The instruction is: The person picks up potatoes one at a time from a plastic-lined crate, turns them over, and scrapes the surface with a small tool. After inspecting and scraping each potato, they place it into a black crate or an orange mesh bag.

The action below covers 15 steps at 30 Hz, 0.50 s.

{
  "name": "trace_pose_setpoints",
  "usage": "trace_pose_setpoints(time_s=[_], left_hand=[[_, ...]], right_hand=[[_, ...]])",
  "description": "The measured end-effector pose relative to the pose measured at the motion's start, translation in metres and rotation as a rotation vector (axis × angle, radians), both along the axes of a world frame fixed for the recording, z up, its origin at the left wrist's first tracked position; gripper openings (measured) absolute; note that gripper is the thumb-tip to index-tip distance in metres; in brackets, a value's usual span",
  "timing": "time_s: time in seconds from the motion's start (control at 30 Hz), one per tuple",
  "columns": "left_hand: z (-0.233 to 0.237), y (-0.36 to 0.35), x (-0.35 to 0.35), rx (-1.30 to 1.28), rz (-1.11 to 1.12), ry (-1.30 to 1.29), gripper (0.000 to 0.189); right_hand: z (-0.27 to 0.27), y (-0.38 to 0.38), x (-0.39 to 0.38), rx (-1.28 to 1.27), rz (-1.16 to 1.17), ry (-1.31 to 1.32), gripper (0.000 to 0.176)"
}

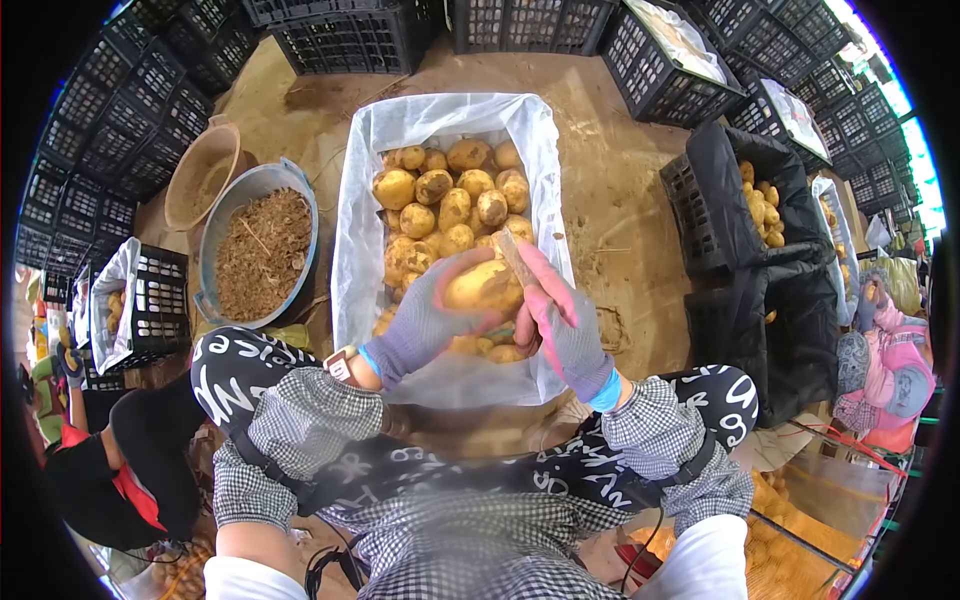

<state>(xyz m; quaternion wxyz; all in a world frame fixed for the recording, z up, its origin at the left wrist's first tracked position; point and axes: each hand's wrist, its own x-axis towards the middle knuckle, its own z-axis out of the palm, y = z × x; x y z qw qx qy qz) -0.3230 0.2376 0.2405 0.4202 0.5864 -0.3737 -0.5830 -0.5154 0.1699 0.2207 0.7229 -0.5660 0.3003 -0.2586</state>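
Observation:
Both my hands wear grey and pink gloves and work above a crate (455, 385) lined with white sheeting. My left hand (425, 318) is closed around a large yellow potato (484, 288). In my right hand (568, 325) is a flat brown strip (514, 258), pinched between thumb and fingers, its far end against or just over the top of that potato. I cannot make out the strip's material. Below and beyond my hands, several loose potatoes (455, 209) fill the crate, some with brown dirt patches. My hands hide the nearer ones.
A blue tub (313, 240) of brown debris and a tan basin (205, 170) stand left. Black crates line the back (345, 42); others with dark liners (715, 225) hold potatoes at right. A person (150, 460) sits at left, another (885, 360) at far right.

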Motion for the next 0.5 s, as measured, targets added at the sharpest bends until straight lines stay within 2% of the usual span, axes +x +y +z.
trace_pose_setpoints(time_s=[0.03, 0.1, 0.17, 0.27, 0.33, 0.43, 0.5], left_hand=[[-0.006, -0.001, 0.0, -0.045, 0.003, -0.011, 0.07], [-0.024, -0.005, -0.002, -0.176, 0.022, -0.025, 0.067], [-0.028, -0.005, -0.005, -0.209, 0.034, -0.017, 0.066], [-0.005, -0.003, -0.006, -0.05, 0.027, 0.053, 0.067], [0.013, -0.005, -0.006, 0.008, 0.035, 0.142, 0.069], [-0.004, -0.006, -0.004, -0.052, 0.051, 0.237, 0.068], [0.002, -0.006, -0.005, -0.019, 0.041, 0.141, 0.068]], right_hand=[[0.0, 0.0, 0.0, 0.043, -0.001, -0.011, 0.054], [-0.017, 0.005, 0.004, -0.251, 0.037, 0.053, 0.05], [-0.019, 0.011, 0.005, -0.283, 0.062, 0.075, 0.048], [0.0, 0.015, 0.006, -0.042, 0.037, 0.024, 0.048], [0.003, 0.005, 0.003, -0.031, -0.022, -0.036, 0.05], [0.005, 0.002, 0.001, -0.08, -0.049, 0.009, 0.05], [-0.008, 0.012, 0.004, -0.242, 0.027, 0.109, 0.049]])
